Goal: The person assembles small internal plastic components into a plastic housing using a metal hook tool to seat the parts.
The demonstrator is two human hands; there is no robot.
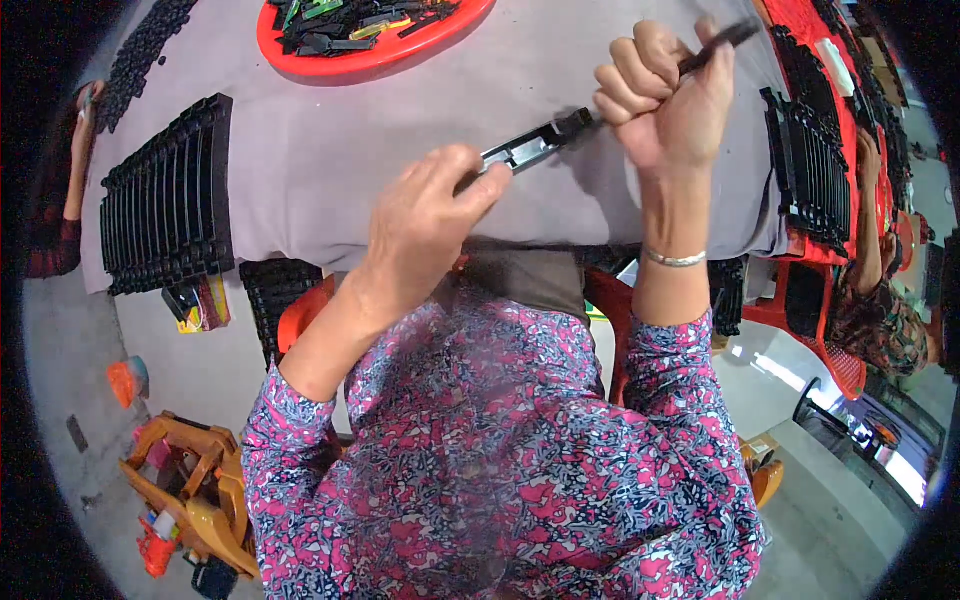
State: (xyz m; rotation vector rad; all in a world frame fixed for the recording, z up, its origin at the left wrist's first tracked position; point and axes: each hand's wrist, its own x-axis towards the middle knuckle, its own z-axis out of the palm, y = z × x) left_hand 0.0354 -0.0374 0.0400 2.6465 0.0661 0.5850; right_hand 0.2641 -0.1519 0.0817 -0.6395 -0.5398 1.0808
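Head view, looking down: a person in a patterned pink top sat at a grey table (330,170). The left hand (425,225) pinched one end of a long black part (530,148), fingers closed on it, steadying it just above the table. The right hand (665,95) was a tight fist round a dark tool (715,45), its tip meeting the part's far end, seemingly to work it. A black rack (165,210) lay to the left, a red tray (370,55) of loose pieces beyond, within reach. More racks (810,165) stood right.
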